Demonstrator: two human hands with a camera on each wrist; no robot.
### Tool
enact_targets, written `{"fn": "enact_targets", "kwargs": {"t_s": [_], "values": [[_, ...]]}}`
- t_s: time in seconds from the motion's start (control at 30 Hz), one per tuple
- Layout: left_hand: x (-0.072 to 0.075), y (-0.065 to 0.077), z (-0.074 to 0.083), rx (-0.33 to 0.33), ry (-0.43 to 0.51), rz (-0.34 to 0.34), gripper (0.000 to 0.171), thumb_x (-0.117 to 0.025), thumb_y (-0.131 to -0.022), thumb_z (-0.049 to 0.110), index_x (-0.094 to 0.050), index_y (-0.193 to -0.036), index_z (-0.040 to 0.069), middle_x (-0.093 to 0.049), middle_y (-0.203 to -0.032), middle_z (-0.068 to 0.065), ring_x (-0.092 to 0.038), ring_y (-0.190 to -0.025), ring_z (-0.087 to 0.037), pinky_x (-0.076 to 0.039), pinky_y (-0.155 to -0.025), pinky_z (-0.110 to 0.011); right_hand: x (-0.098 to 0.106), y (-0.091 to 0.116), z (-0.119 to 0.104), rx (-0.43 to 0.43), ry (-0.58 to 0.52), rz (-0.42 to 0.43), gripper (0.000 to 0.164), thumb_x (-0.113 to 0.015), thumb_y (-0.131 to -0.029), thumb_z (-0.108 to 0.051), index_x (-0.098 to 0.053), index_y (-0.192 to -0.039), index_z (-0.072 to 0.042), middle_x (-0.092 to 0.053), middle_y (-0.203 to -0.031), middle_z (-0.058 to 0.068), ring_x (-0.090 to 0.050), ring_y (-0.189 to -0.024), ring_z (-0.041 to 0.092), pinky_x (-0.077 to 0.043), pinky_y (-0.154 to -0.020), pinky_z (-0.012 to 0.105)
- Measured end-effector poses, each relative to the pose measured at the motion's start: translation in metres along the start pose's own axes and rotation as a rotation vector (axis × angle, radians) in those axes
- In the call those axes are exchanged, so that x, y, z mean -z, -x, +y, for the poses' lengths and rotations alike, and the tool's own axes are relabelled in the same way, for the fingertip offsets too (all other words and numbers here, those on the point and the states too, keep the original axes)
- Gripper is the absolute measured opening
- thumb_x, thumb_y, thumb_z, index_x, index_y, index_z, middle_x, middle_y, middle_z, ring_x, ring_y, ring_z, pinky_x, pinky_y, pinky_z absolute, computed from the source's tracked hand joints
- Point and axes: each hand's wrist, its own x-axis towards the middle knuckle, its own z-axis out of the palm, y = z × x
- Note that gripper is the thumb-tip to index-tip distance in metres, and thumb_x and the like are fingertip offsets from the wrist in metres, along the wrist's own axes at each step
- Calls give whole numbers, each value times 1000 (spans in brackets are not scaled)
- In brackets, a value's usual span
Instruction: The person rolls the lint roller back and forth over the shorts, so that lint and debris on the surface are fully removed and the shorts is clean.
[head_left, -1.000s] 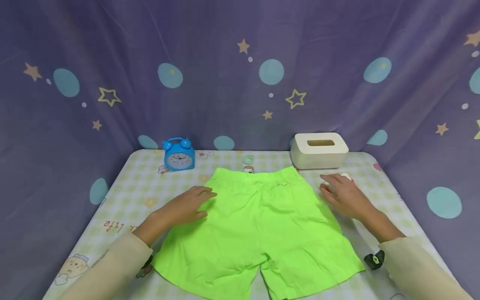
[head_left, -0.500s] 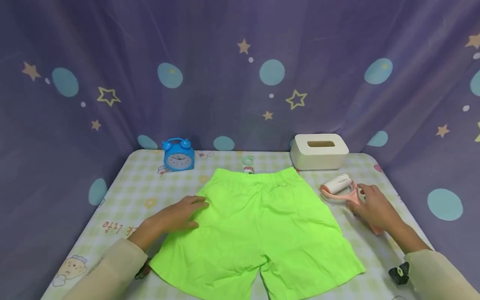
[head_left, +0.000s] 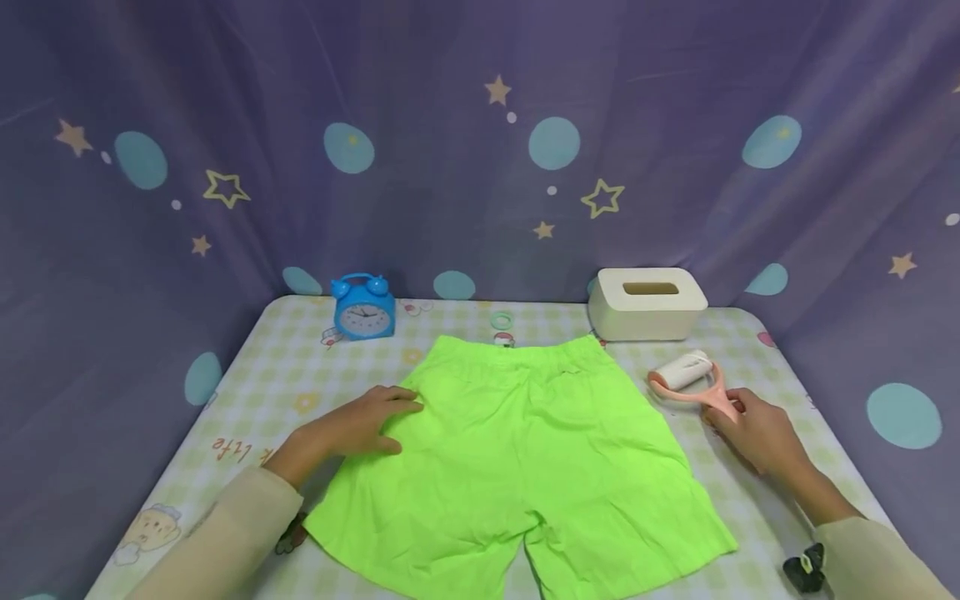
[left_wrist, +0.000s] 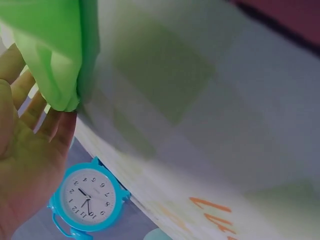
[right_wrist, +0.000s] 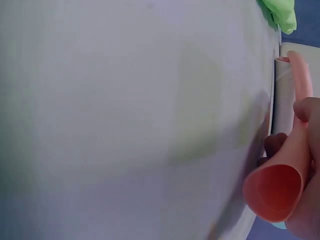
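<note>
Neon green shorts [head_left: 517, 450] lie spread flat on the table, waistband toward the back. My left hand [head_left: 363, 423] rests on their left edge with its fingers loosely extended; in the left wrist view the fingers [left_wrist: 37, 107] lie against the green cloth. To the right of the shorts, my right hand [head_left: 761, 429] grips the pink handle of a lint roller [head_left: 712, 396]. Its white roll points toward the back left. In the right wrist view the hollow handle end [right_wrist: 275, 192] faces the camera, with thumb and fingers around the handle.
A blue alarm clock [head_left: 363, 308] stands at the back left of the checked table [head_left: 277, 367]. At the back right is a white tissue box [head_left: 648, 308]. A small green ring [head_left: 501, 321] lies behind the waistband. A starry purple curtain [head_left: 450, 167] encloses the table.
My right hand has moved right and toward me from beside the shorts, uncovering the lint roller, and now grips its handle. The left hand has drawn slightly toward me along the shorts' edge.
</note>
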Motion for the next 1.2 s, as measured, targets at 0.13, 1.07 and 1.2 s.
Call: {"fn": "enact_targets", "kwargs": {"t_s": [0.13,1.07,1.2], "values": [[-1,-3,-1,-1,25,6,67,-78,-91,23,-50,-151,10,-40,-158,-17,-35,-145,-44,-41,-111,-59,-1,3,2,24,11,66,47,-74,-93,-33,-64,-114,7,-68,-75,8,-61,-63,22,-44,-57,37],[-2,12,-19,42,-9,77,66,-76,-92,36,-51,-151,21,-43,-155,-11,-41,-142,-38,-41,-110,-60,17,-14,-12,180,-41,49,45,-68,-99,-22,-57,-133,6,-69,-80,10,-52,-57,3,-40,-51,28],[-2,11,-19,55,-11,67,67,-77,-92,36,-50,-152,22,-41,-159,-10,-38,-145,-38,-40,-111,-61,22,-35,-31,260,-75,12,46,-68,-99,-24,-57,-135,1,-68,-79,8,-46,-53,-1,-38,-49,26]]}}
